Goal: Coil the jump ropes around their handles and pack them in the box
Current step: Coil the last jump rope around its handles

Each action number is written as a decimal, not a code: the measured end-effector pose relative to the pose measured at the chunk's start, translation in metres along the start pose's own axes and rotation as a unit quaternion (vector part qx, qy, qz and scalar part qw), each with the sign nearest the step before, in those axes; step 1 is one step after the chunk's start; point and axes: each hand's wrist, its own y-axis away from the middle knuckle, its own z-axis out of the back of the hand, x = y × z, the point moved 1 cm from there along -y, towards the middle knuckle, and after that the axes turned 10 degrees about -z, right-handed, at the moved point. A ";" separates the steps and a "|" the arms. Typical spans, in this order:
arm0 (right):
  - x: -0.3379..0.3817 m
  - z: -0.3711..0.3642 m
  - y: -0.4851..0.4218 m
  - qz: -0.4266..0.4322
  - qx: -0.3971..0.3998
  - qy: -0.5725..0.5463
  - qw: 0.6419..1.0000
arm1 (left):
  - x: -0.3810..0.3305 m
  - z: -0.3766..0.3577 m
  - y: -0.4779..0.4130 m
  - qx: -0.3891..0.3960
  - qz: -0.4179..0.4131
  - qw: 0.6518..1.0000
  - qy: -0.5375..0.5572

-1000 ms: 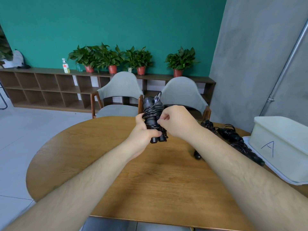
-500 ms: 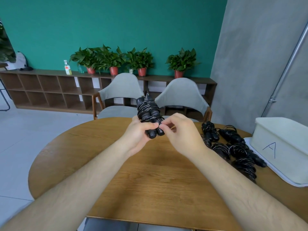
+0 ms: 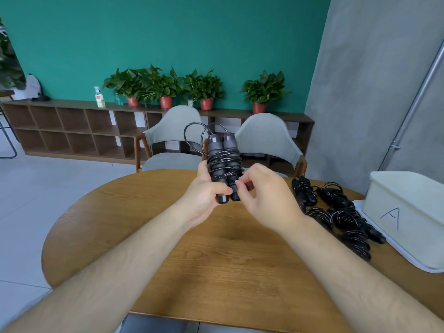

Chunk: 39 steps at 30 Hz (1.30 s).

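Observation:
I hold a black jump rope point(image 3: 222, 162) upright above the far side of the round wooden table point(image 3: 204, 255). Its two handles stand side by side with cord wound round their middle and a loose loop at the top. My left hand point(image 3: 206, 193) grips the lower part of the handles. My right hand point(image 3: 262, 195) pinches the cord at the handles' lower right. Several coiled black jump ropes point(image 3: 336, 212) lie on the table to the right. A white box point(image 3: 408, 203) marked "A" stands at the right edge.
The box rests on a flat white lid point(image 3: 408, 255). Two grey chairs point(image 3: 177, 140) stand behind the table, with a low wooden shelf point(image 3: 72, 131) and potted plants along the green wall. A grey wall and metal pipe point(image 3: 413, 106) are at the right.
The bundle has turned upright, and a loose loop of cord now shows at its top. My right hand has shifted to the lower right of the handles, fingers pinching the cord.

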 end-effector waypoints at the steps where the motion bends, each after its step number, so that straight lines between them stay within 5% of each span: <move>1: -0.001 -0.003 0.002 0.003 -0.025 0.003 1.000 | -0.003 -0.002 0.001 0.003 -0.007 1.000 0.017; 16: 0.008 -0.015 0.009 -0.076 -0.117 0.000 0.990 | 0.008 -0.018 0.006 -0.064 -0.009 0.998 0.025; 29: 0.012 -0.015 0.011 -0.011 -0.118 0.060 0.991 | 0.016 -0.018 -0.001 -0.123 -0.004 0.991 0.052; 39: 0.016 -0.012 0.009 0.068 -0.227 0.156 0.959 | 0.017 -0.036 -0.005 -0.149 0.029 0.984 0.095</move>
